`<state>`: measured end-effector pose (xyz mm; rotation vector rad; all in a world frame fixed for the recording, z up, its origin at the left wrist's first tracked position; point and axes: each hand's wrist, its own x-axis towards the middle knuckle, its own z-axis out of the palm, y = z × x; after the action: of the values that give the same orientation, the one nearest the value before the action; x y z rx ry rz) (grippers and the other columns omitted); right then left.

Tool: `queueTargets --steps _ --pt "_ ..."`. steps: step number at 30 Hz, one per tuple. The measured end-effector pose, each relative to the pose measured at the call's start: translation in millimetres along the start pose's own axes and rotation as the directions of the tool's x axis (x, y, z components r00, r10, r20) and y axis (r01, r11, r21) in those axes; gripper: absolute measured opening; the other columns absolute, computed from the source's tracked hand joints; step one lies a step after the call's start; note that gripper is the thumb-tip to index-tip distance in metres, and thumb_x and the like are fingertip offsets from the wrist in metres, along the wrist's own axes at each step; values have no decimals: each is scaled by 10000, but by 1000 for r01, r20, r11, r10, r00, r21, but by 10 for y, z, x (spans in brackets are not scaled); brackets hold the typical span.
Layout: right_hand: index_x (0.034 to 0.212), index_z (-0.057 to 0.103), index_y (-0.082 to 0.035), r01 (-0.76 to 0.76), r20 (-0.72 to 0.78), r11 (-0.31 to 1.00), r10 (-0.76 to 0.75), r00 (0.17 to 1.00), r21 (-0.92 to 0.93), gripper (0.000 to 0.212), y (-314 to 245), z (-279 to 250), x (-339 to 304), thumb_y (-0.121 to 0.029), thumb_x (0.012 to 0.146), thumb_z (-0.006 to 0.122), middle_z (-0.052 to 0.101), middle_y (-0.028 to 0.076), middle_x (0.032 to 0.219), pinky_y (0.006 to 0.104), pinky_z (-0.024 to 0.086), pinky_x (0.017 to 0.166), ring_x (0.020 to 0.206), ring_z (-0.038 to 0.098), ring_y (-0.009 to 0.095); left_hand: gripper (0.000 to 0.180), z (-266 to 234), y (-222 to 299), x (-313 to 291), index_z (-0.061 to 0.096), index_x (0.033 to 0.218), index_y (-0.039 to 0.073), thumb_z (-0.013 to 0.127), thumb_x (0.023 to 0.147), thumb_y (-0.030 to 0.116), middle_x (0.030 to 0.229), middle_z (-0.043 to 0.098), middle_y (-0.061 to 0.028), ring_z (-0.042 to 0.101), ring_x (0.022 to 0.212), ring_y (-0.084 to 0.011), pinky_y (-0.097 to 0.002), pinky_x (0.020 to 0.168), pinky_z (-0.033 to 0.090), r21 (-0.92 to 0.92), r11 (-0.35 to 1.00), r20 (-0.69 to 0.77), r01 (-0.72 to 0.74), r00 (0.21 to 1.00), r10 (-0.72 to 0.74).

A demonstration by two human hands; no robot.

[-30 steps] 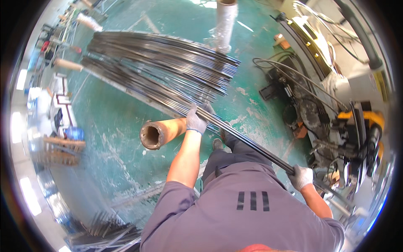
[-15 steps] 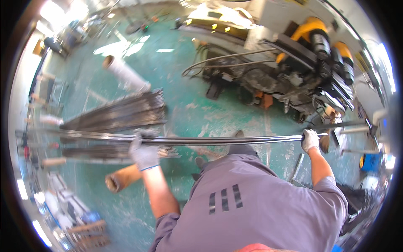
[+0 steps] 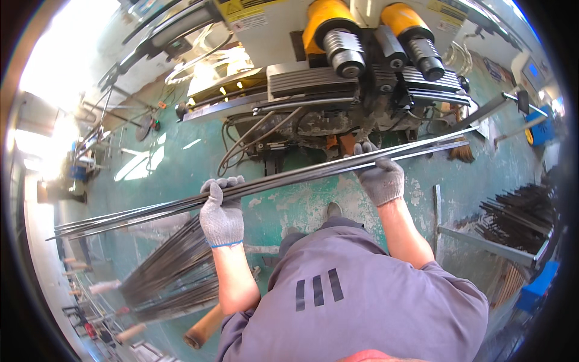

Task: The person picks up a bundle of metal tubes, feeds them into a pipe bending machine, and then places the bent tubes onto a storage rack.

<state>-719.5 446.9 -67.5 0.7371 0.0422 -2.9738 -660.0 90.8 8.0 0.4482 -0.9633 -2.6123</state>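
Note:
A small bundle of long, thin metal rods [image 3: 289, 179] stretches across in front of me, its right end higher in the picture than its left. My left hand [image 3: 223, 216], in a grey knitted glove, is closed round the bundle left of the middle, the thumb on the near side. Farther right, my gloved right hand [image 3: 381, 176] grips the same rods, fingers on the far side. Beyond the rods stands a machine with two yellow cylinders [image 3: 329, 24] and ribbed dark rails [image 3: 310, 82].
Stacks of similar rods [image 3: 172, 262] lie on the floor at left, near a brown cardboard tube [image 3: 205, 326]. At right, a metal rack [image 3: 482, 244] stands beside more dark rods [image 3: 518, 217]. Cables [image 3: 259, 139] loop from the machine. A brush [image 3: 462, 152] is near the rods' right end.
My view has turned right, toward the machine. The rods came round with me and now slant up to the right. My right hand is nearer the middle, closer to my left.

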Motion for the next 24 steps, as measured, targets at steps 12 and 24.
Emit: queueTargets --steps 12,24 --pt "1154 526 -55 252 -125 903 -311 942 -348 223 612 851 565 49 991 637 624 144 1075 562 602 906 941 686 327 158 527 -613 1188 625 1123 28 675 976 -3 1077 720 -189 697 1049 -366 -529 1063 528 22 974 159 226 961 -227" --pt "1156 706 -61 618 -155 638 -742 652 -459 314 190 1293 1328 -164 897 851 752 95 1015 413 621 717 869 722 262 226 -470 911 2972 643 1137 -29 614 1038 172 1085 695 -172 668 1087 -348 -522 1104 502 -22 988 206 150 968 -143"
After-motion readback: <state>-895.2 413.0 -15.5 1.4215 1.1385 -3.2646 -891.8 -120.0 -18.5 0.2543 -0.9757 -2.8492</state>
